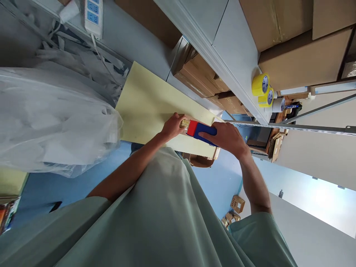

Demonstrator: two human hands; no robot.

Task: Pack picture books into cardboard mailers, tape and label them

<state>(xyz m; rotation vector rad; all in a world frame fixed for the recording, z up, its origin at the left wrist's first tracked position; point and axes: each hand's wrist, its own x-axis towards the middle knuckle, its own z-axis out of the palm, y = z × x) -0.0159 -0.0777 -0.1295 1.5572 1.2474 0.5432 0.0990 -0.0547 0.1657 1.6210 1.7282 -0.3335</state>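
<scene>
My right hand (pixel 228 139) is wrapped round the far end of a blue and red block-like object (pixel 200 130), its thumb lying along the blue side. The red end points toward my left hand (pixel 174 127). Between the closed fingertips of that hand is a small, clear, gold-tinted piece (pixel 184 124), close to the red end. Whether the two pieces touch, I cannot tell. Both hands are over a pale yellow tabletop (pixel 139 107). My left palm and part of the blue body are hidden.
White plastic sheeting (pixel 61 118) bulges at the left of the tabletop. Cardboard boxes (pixel 203 74) stand behind it, under a white shelf (pixel 222 55). Yellow tape rolls (pixel 260 84) sit on the shelf. A power strip (pixel 94 16) with a cable lies at the upper left.
</scene>
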